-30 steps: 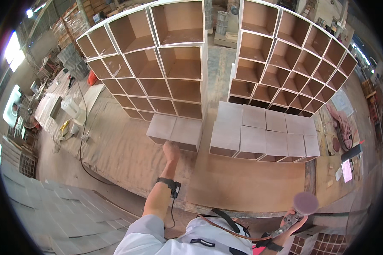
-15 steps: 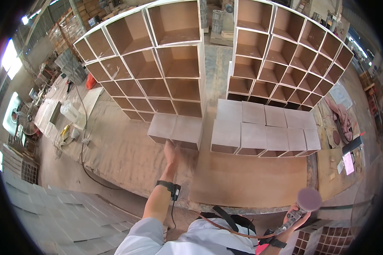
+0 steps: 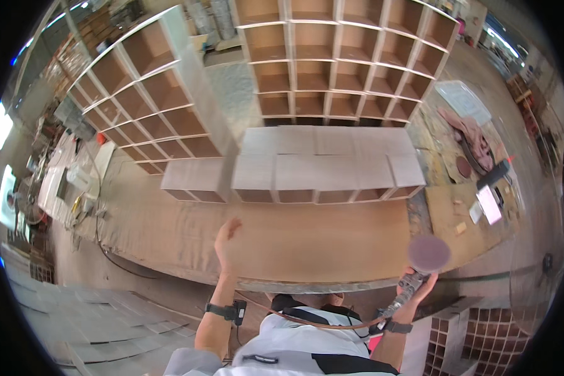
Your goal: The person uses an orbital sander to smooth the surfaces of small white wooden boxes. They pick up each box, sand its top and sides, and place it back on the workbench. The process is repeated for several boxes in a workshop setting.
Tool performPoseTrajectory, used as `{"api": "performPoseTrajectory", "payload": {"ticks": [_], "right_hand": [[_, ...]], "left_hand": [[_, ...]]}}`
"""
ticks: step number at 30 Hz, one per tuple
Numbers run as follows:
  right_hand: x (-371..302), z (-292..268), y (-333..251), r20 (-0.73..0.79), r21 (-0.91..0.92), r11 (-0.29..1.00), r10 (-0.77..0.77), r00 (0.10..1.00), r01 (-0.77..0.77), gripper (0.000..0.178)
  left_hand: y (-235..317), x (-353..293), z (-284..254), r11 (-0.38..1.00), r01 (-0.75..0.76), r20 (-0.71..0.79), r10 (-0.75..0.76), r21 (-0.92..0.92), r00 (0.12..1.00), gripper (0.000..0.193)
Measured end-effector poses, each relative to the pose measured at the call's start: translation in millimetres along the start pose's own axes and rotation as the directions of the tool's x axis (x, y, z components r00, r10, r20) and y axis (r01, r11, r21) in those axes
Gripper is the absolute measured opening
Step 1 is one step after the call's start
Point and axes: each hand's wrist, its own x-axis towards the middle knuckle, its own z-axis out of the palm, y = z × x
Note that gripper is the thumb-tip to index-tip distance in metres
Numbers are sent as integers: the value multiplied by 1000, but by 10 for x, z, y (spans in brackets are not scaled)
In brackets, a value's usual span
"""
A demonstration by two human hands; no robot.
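Observation:
My right hand (image 3: 425,287) grips a pneumatic disc sander (image 3: 410,289) whose round purple sanding disc (image 3: 429,253) faces up, past the table's front edge. A brown hose (image 3: 332,324) runs from the sander across my body. Over the bare table, my left hand (image 3: 224,241) is held apart from everything, empty, with its slightly blurred fingers loosely apart. Just beyond it sit two pale grey open-fronted boxes (image 3: 197,175), side by side. To their right, two rows of similar boxes (image 3: 326,163) stand with their openings toward me.
Tall stacks of open boxes rise behind, at left (image 3: 150,94) and right (image 3: 351,59). On the right side lie a pink cloth (image 3: 473,141), a spare disc (image 3: 463,166) and a phone-like device (image 3: 489,205). A cable (image 3: 109,255) hangs over the left table edge. Grey panels (image 3: 88,326) are at lower left.
My left hand has come away from the two-box group and drawn back toward me. The view has swung right. My right hand still holds the sander, disc up.

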Motion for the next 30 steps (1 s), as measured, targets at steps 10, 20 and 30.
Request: {"api": "performPoseTrajectory", "payload": {"ticks": [10, 20, 30], "right_hand": [[209, -137, -876, 15, 46, 998, 42, 999, -42, 38], [219, -762, -1449, -301, 61, 997, -33, 953, 54, 45], [530, -1268, -1551, 32, -198, 979, -35, 999, 40, 47]], "left_hand": [[194, -896, 3088, 845, -462, 490, 293, 269, 821, 59], [313, -504, 4303, 880, -184, 463, -46, 438, 885, 64], [159, -935, 3985, 633, -502, 599, 75, 589, 798, 29]]}}
